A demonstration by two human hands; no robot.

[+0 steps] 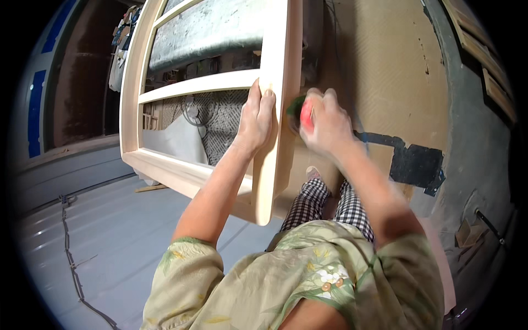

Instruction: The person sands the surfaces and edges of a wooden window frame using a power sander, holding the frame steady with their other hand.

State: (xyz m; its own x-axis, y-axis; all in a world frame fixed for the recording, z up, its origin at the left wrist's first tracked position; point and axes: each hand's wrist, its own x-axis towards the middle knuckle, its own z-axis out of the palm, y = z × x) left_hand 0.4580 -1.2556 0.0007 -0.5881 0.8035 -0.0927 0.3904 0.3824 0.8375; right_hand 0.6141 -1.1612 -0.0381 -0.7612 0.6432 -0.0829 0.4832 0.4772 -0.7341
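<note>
A pale wooden frame [273,126] with crossbars stands in front of me, its long right rail running toward my body. My left hand [256,121] grips this rail where the curved crossbar [203,85] meets it, fingers pointing away from me. Just right of the rail, my right hand [327,121] is closed around a small hand tool [307,115], pinkish red with a dark green part facing the frame's outer side. Motion blurs the tool, so its exact kind and whether it touches the wood cannot be made out.
Through the frame's openings show a large grey roll [206,33] and a grey sheet [176,140]. A patterned tan board [390,71] with a black patch [416,166] lies at the right. A dark cable [69,242] runs along the grey surface at lower left.
</note>
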